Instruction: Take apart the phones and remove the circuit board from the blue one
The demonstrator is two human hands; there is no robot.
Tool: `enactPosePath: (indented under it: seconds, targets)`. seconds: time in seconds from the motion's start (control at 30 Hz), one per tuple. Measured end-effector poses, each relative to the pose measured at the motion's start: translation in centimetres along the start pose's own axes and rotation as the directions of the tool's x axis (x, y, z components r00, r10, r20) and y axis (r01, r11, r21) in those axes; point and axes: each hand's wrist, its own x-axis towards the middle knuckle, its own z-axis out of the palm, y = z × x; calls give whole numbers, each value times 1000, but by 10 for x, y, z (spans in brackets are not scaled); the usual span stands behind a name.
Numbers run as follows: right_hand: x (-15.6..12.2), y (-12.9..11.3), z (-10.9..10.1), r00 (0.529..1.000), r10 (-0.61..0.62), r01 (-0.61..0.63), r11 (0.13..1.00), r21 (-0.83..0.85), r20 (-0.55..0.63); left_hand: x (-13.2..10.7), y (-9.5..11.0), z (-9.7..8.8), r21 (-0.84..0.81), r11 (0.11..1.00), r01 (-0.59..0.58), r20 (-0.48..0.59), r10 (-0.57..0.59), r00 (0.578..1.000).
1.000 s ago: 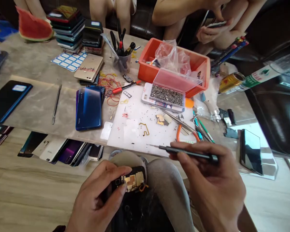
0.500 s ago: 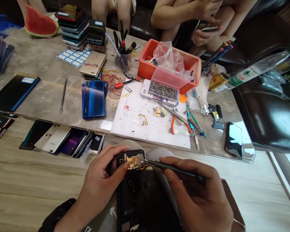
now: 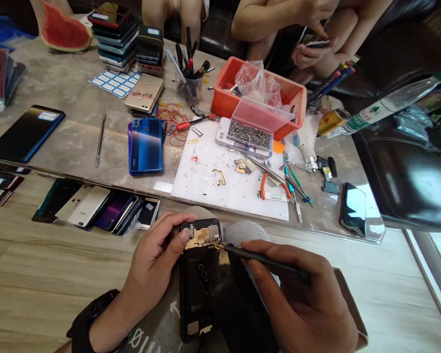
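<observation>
An opened smartphone, its upper circuit board bare, lies over my lap. My left hand grips its top left edge, thumb pressed on the upper corner of the board. Between the fingers of my right hand is a thin dark screwdriver. Its tip reaches the lower right edge of the board, by a small orange flex cable; whether it touches is too small to tell. Below the board the phone's black body carries a lens-shaped pair of rings.
On the table ahead lie a white mat with loose bits, a box of screws, orange-handled pliers, an orange bin and a blue phone. Phones fill a shelf below. Across the table another person's hands hold a phone.
The screwdriver tip has moved from the metal shield down to the board's lower right edge. My left thumb has shifted up and left. The phone sits more upright in view.
</observation>
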Motion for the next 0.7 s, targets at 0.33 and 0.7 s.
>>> enactPosePath:
  seconds: [0.33, 0.7]
  targets:
    - [2, -2, -1, 988, -93, 107, 988, -115, 121, 0, -4, 0, -2, 1000, -25, 4, 25, 1000]
    - [2, -6, -3, 981, -134, 160, 967, -201, 138, 0, -5, 0, -7, 1000, -6, 2, 6, 1000]
